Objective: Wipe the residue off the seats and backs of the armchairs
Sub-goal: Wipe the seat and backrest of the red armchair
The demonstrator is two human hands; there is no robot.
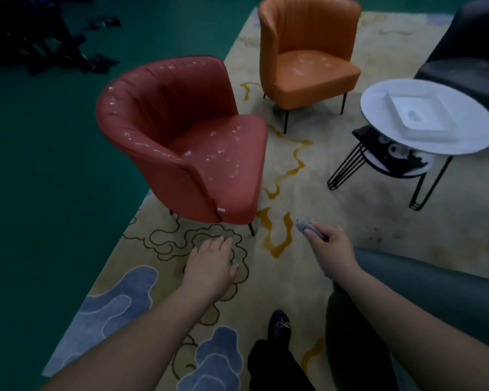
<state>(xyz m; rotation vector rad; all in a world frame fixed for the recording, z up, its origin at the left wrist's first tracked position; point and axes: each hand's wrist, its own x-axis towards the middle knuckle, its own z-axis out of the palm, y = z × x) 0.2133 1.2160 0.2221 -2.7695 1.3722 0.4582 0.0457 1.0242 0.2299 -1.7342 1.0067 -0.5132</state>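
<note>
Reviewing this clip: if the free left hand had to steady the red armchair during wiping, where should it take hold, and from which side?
Probably the top rim of the curved back of the red armchair, reached from the camera's near left. The back wraps round as one rolled edge that fingers can hook over, and it faces the open left hand. That leaves the spotted seat free for the right hand holding the cloth.

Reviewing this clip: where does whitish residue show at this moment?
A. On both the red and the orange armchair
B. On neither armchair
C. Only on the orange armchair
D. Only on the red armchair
A: pale smears speckle the seat and back of the red armchair and the seat of the orange armchair, while the right hand holds a grey cloth short of either.
</note>
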